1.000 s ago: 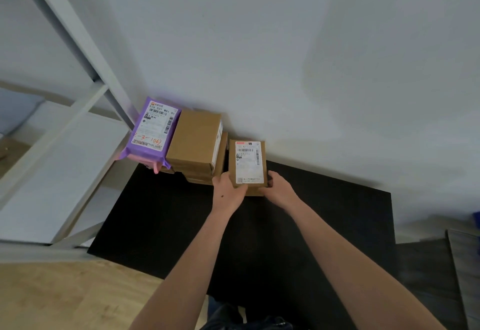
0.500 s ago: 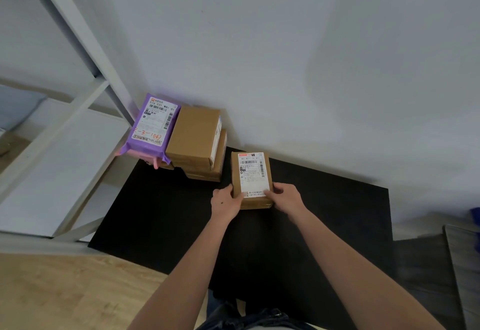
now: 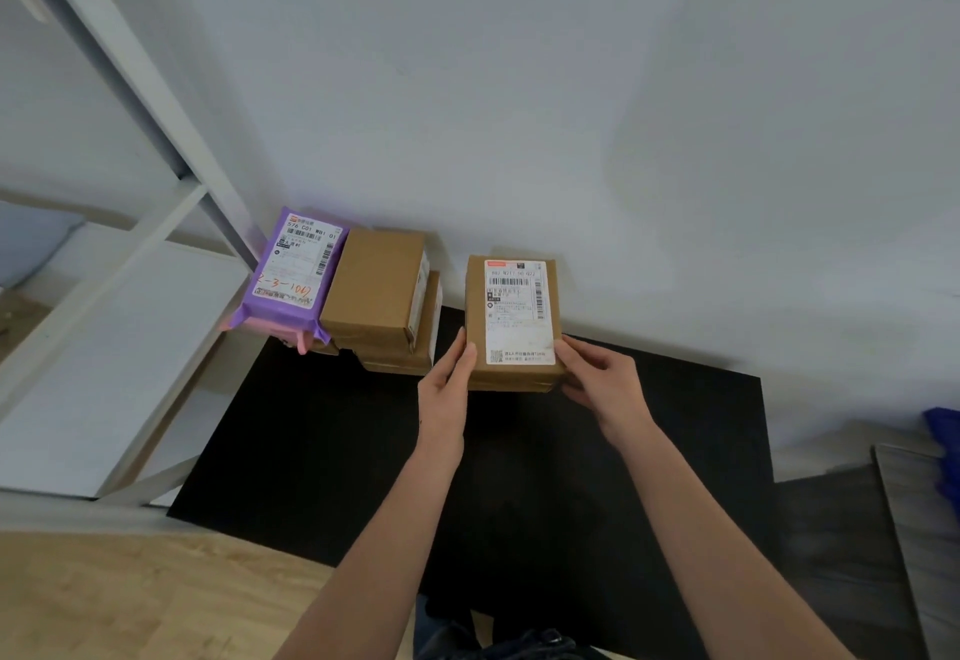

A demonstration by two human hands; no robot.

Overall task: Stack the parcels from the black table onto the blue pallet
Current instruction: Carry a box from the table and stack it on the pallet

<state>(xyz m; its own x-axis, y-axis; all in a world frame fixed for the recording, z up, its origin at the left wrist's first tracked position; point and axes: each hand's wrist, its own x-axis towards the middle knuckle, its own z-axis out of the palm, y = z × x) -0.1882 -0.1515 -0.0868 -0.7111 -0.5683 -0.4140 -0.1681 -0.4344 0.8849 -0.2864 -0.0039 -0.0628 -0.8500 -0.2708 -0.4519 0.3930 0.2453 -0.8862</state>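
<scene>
A brown cardboard parcel with a white shipping label (image 3: 511, 316) is held above the black table (image 3: 322, 456) by both hands at its near end. My left hand (image 3: 448, 389) grips its left side and my right hand (image 3: 602, 381) grips its right side. At the table's far left corner stands a stack of brown boxes (image 3: 376, 290), with a purple mailer bag (image 3: 291, 277) lying on a pink parcel beside it. A sliver of blue (image 3: 945, 446), possibly the pallet, shows at the right edge.
A white metal shelf frame (image 3: 119, 254) stands left of the table. A pale wall rises right behind the table. Wooden floor (image 3: 130, 597) lies at the lower left, and a dark grey surface (image 3: 852, 555) lies right of the table.
The labelled parcel has moved right and away from the stack, lifted off the table in both hands. The stack and purple bag stayed put.
</scene>
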